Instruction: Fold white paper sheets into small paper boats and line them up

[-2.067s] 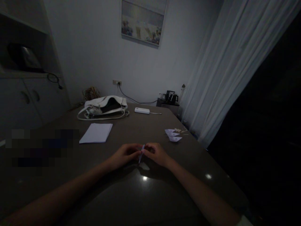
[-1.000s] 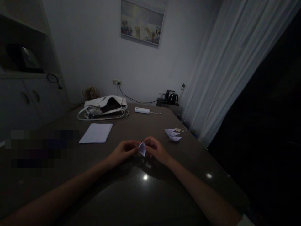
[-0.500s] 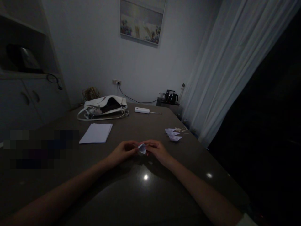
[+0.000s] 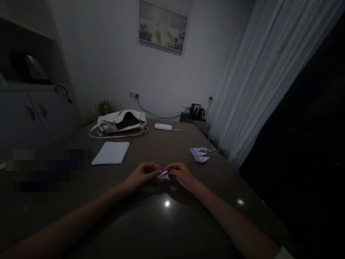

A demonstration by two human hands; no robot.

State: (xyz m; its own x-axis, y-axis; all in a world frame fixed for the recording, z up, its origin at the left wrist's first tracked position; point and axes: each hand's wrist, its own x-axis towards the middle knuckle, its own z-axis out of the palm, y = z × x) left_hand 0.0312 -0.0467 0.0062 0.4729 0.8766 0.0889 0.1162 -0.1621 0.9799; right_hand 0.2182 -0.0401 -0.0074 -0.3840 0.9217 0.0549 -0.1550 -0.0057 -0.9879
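Observation:
A small folded piece of white paper (image 4: 164, 175) is held between my two hands, just above the dark table (image 4: 151, 230). My left hand (image 4: 144, 175) pinches its left side with thumb and fingers. On the other side, my right hand (image 4: 181, 175) grips it, the fingertips of both hands close together. Part of the paper is hidden behind the fingers. Several folded paper boats (image 4: 198, 154) sit to the right, beyond my right hand. A stack of white paper sheets (image 4: 111, 153) lies to the left, beyond my left hand.
A white handbag (image 4: 121, 122) stands at the table's far left, with a white power bank (image 4: 163, 126) and its short cable nearby. Small pale scraps (image 4: 208, 149) lie by the boats. A black kettle (image 4: 198, 112) stands behind the far edge. Sheer curtains (image 4: 250, 82) hang at right.
The folded paper was opened into a pocket shape facing me; now it looks flatter, and my fingertips have come closer together over it. The boats and sheets are unmoved.

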